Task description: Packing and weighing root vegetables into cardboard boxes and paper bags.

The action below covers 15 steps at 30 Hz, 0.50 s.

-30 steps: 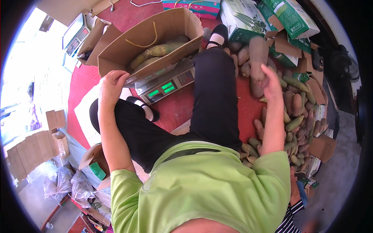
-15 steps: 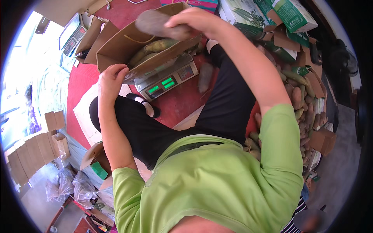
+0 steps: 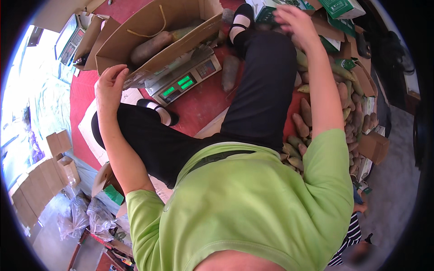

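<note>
An open cardboard carton (image 3: 165,56) with a cord handle stands tilted on a digital scale (image 3: 185,83) with lit green digits. Inside it lie a long brownish root vegetable (image 3: 151,47) and a greener one (image 3: 185,32). My left hand (image 3: 109,86) is closed on the carton's near left rim, thumb and fingers together. Out to the right, above the heap of root vegetables (image 3: 348,97), my right hand (image 3: 291,22) is raised with fingers apart and nothing visible in it. Another root vegetable (image 3: 230,72) lies on the red floor beside the scale.
Green and white boxes (image 3: 341,9) are stacked at the far right. A second scale (image 3: 70,43) stands by another open carton (image 3: 92,38) at the far left. Plastic bags (image 3: 99,217) lie lower left. Part of another person in a striped top (image 3: 350,239) shows lower right.
The root vegetable in my right hand has been let go, and a brownish one now shows inside the carton. My right hand has swung right, over the heap. My left hand stays at the carton's rim.
</note>
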{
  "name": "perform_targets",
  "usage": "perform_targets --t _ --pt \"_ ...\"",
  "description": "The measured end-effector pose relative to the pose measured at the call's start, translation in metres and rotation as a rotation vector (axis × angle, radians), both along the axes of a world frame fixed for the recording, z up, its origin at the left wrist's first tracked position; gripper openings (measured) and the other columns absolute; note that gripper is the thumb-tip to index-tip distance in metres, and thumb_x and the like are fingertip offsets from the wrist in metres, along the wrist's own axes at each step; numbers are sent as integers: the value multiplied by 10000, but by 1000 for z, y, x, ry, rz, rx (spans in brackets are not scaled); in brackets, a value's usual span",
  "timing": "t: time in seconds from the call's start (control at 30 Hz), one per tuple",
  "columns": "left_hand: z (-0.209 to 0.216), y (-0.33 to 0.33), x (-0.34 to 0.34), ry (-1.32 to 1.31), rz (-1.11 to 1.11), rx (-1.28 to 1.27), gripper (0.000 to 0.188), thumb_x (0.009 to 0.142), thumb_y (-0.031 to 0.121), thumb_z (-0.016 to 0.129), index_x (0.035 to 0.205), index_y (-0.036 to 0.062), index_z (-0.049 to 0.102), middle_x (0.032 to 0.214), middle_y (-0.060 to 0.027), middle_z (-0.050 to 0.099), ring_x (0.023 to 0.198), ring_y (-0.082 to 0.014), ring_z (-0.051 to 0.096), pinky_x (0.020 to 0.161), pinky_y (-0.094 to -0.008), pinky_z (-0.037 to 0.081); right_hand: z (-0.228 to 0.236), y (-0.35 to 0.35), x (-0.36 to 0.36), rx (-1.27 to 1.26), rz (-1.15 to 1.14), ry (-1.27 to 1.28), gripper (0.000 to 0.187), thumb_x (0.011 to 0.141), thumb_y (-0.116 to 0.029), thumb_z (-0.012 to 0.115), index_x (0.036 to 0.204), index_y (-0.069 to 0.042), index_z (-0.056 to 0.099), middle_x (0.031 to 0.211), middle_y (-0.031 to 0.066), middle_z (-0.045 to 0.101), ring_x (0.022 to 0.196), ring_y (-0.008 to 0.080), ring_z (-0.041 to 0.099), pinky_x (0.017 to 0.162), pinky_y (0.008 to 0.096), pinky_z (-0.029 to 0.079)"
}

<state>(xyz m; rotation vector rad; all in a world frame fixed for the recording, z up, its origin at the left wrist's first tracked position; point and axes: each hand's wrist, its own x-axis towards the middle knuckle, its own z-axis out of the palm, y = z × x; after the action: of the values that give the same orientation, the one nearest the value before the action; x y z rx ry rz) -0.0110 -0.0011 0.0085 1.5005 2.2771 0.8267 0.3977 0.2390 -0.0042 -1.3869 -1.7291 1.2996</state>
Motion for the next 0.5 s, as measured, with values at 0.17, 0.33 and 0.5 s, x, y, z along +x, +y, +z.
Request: perform_targets --t 0.17,0.33,0.5 --pt "-3 1 -1 39 3 17 178 816 175 649 943 54 683 846 -80 657 758 -167 638 702 -275 485 -155 -46 133 -182 -268 -123 170 823 -134 611 977 -70 649 737 -20 602 613 81 533 507 230 422" --pt "0 -10 -6 95 22 17 169 819 175 649 940 62 685 842 -76 658 735 -159 635 685 -271 487 -310 -173 197 -300 -138 -384 127 757 -92 573 817 -80 685 804 97 673 739 229 649 669 361 522" --pt "-1 -14 -8 124 53 -37 164 835 158 641 955 53 682 859 -62 662 770 -130 625 701 -252 480 -417 -291 223 -22 509 -900 182 812 -125 517 869 -25 658 862 105 674 826 270 650 713 374 511"
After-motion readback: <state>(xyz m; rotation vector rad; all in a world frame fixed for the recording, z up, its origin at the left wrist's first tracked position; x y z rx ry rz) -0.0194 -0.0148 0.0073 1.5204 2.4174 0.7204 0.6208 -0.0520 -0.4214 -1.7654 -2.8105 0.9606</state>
